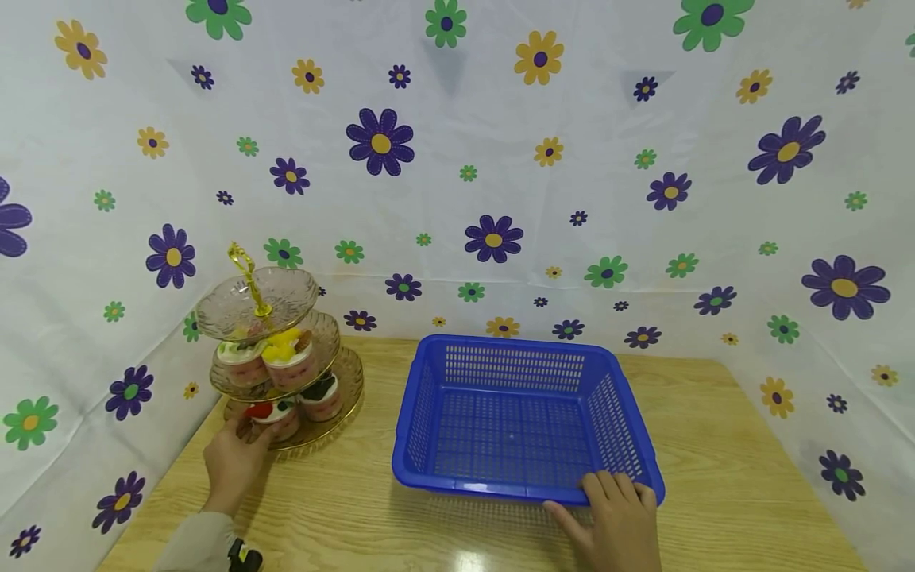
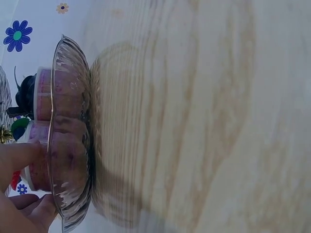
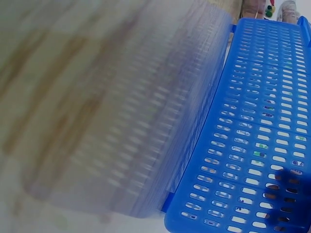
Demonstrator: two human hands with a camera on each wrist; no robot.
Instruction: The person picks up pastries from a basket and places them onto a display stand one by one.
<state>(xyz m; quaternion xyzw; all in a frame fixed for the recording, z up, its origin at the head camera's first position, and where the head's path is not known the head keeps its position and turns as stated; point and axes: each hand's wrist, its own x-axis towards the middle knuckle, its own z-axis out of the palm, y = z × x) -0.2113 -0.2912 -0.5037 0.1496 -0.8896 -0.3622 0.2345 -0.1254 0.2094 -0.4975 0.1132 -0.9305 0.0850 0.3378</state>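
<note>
A three-tier stand (image 1: pixel 350 393) of clear scalloped plates with gold edges stands at the left. On its bottom plate my left hand (image 1: pixel 234 461) grips a dessert cup (image 1: pixel 284 425) with a red and white topping, thumb and fingers at its sides. The same cup (image 2: pixel 39 167) shows pinkish layers in the left wrist view, still within the plate's rim. Beside it sits a dark-topped cup (image 1: pixel 322 400). My right hand (image 1: pixel 620 524) holds the near right rim of a blue plastic basket (image 1: pixel 511 433), fingers over the edge and thumb outside. The basket has nothing in it.
The middle plate carries a yellow-topped cup (image 1: pixel 288 361) and a pale green-topped cup (image 1: pixel 241 365). A gold ring handle (image 1: pixel 243 258) tops the stand. Flower-printed white cloth (image 1: pixel 608 119) walls the wooden table (image 1: pixel 343 508) at the back and sides.
</note>
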